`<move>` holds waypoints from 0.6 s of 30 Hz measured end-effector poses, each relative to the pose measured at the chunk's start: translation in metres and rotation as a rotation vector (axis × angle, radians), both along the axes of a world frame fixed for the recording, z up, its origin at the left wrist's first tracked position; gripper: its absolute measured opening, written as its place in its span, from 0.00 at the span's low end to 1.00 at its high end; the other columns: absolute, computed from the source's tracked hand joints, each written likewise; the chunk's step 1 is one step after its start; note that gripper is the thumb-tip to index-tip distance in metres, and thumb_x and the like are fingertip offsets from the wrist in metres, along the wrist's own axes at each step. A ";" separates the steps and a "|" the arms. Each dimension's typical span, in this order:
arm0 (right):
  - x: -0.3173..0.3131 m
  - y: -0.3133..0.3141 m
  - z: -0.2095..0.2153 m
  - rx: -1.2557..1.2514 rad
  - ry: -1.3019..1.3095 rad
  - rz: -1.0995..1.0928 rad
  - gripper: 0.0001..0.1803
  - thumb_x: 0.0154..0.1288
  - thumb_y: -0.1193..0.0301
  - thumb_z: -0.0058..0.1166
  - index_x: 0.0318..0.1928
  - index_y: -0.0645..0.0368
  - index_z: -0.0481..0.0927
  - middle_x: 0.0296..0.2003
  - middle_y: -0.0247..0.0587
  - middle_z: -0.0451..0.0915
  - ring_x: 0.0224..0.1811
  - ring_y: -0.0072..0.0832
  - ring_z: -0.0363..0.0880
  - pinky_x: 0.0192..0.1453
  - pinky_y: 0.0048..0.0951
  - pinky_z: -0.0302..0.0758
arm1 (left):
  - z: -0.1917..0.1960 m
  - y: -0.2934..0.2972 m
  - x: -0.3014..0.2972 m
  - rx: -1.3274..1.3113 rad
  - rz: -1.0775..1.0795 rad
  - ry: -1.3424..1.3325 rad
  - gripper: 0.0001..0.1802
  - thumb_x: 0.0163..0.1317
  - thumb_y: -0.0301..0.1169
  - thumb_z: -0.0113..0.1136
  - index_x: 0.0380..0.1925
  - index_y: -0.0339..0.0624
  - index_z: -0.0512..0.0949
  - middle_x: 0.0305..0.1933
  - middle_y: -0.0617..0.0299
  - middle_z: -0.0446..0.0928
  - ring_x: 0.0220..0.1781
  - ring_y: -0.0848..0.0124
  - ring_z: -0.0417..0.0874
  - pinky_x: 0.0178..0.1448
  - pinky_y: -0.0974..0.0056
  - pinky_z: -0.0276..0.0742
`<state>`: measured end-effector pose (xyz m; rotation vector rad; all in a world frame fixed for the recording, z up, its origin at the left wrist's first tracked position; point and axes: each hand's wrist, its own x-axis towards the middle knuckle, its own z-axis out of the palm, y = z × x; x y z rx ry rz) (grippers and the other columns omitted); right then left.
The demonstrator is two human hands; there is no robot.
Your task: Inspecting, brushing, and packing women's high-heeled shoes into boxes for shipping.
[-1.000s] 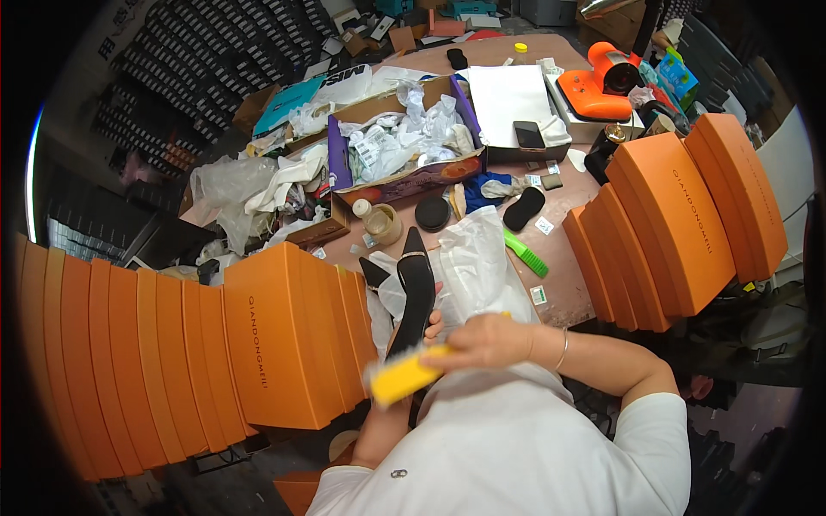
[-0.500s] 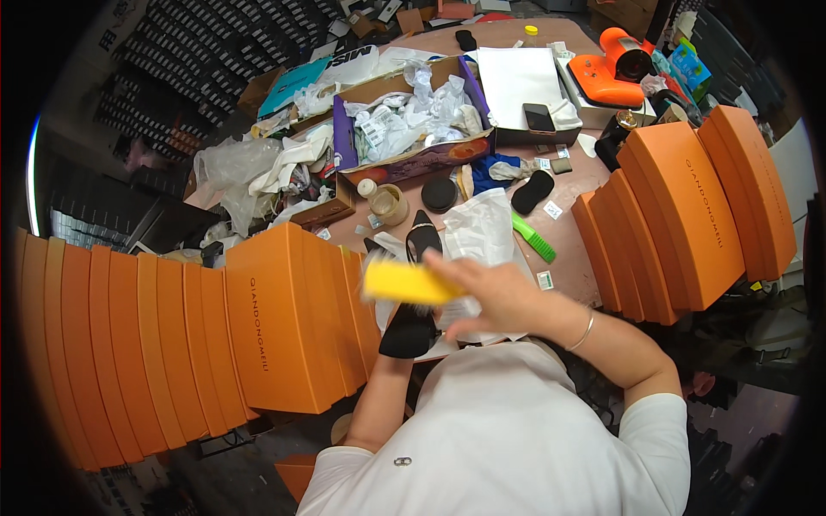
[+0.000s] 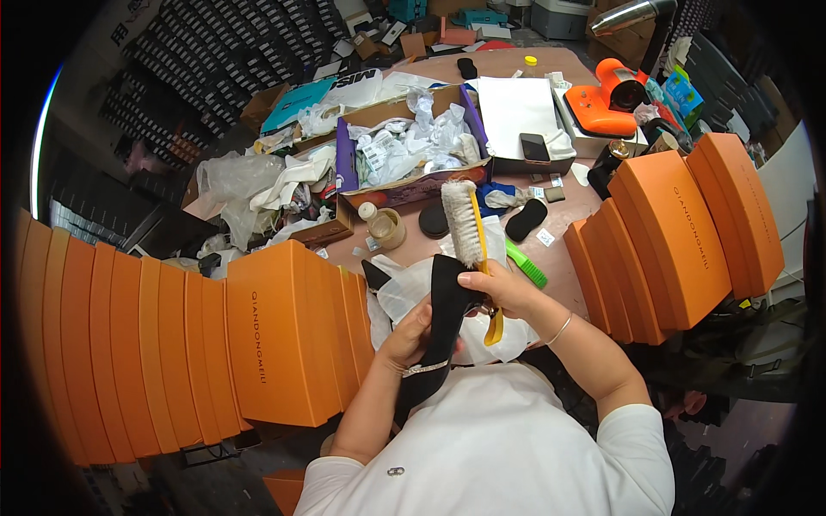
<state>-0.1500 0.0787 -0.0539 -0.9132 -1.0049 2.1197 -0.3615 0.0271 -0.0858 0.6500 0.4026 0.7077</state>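
Observation:
My left hand is wrapped round a black high-heeled shoe with a glittering strap. The shoe's heel end points away from me and its toe end comes down near my shirt. In my right hand is a brush with white bristles and a yellow handle, bristles upward. The right thumb and fingers also touch the shoe's heel end. Beneath lies crumpled white tissue paper, with the dark tip of what looks like another shoe at its left.
Orange shoeboxes stand in rows at left and right. Behind my hands are a jar, a green brush, black oval pads and a purple carton of crumpled plastic. Farther back sit a phone and an orange device.
The shoe has been turned round, so its toe end now faces me. The brush has swung from lying sideways over the shoe to standing bristles up by its heel end.

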 end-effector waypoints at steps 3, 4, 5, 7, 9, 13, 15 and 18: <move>0.028 0.023 -0.022 0.798 -0.507 -0.455 0.30 0.61 0.58 0.63 0.59 0.59 0.71 0.30 0.36 0.76 0.26 0.17 0.75 0.26 0.21 0.71 | -0.029 -0.006 0.012 -0.118 0.134 0.134 0.32 0.71 0.52 0.44 0.68 0.47 0.56 0.58 0.48 0.72 0.36 0.68 0.84 0.39 0.66 0.82; 0.035 0.017 0.000 0.966 -0.619 -0.504 0.31 0.60 0.66 0.62 0.63 0.55 0.70 0.30 0.38 0.78 0.26 0.22 0.79 0.25 0.23 0.74 | -0.036 -0.011 0.012 -0.100 0.191 0.106 0.27 0.74 0.48 0.41 0.66 0.47 0.59 0.55 0.50 0.73 0.38 0.68 0.83 0.41 0.65 0.82; 0.032 0.004 0.020 1.185 -0.676 -0.387 0.31 0.59 0.67 0.61 0.64 0.53 0.70 0.30 0.38 0.77 0.26 0.23 0.79 0.25 0.24 0.74 | -0.044 -0.012 0.010 -0.084 0.263 0.175 0.25 0.73 0.46 0.42 0.64 0.47 0.61 0.52 0.51 0.74 0.36 0.68 0.83 0.40 0.64 0.83; 0.026 -0.043 0.046 1.595 -0.803 -0.129 0.31 0.58 0.69 0.59 0.64 0.49 0.70 0.29 0.37 0.76 0.24 0.26 0.80 0.24 0.25 0.76 | -0.047 -0.014 0.015 -0.106 0.311 0.281 0.20 0.71 0.39 0.46 0.59 0.45 0.65 0.45 0.53 0.75 0.34 0.67 0.83 0.37 0.64 0.83; 0.027 -0.069 0.045 1.969 -0.850 0.421 0.34 0.55 0.69 0.61 0.65 0.42 0.69 0.25 0.30 0.71 0.18 0.26 0.74 0.18 0.26 0.72 | -0.027 -0.017 0.019 -0.179 0.302 0.368 0.16 0.68 0.27 0.51 0.55 0.42 0.69 0.39 0.56 0.77 0.31 0.68 0.83 0.34 0.64 0.83; 0.051 -0.037 0.036 1.685 -0.996 0.163 0.28 0.56 0.66 0.60 0.60 0.42 0.74 0.22 0.30 0.68 0.18 0.25 0.73 0.17 0.26 0.71 | -0.040 -0.010 -0.001 0.000 0.201 0.578 0.15 0.69 0.39 0.49 0.45 0.38 0.73 0.29 0.57 0.78 0.21 0.66 0.81 0.27 0.64 0.80; 0.051 -0.024 0.048 1.657 -1.041 -0.001 0.27 0.55 0.67 0.61 0.59 0.43 0.75 0.22 0.31 0.69 0.18 0.26 0.73 0.18 0.27 0.71 | -0.037 -0.006 -0.006 -0.152 0.224 0.546 0.19 0.71 0.43 0.45 0.46 0.38 0.73 0.35 0.55 0.78 0.29 0.66 0.83 0.33 0.62 0.82; 0.026 -0.033 0.058 1.768 -0.971 0.185 0.23 0.63 0.70 0.52 0.59 0.36 0.73 0.25 0.33 0.71 0.20 0.28 0.77 0.19 0.32 0.73 | -0.080 0.013 -0.019 -0.378 0.192 -0.147 0.18 0.71 0.40 0.44 0.50 0.39 0.70 0.36 0.54 0.73 0.30 0.67 0.78 0.31 0.65 0.77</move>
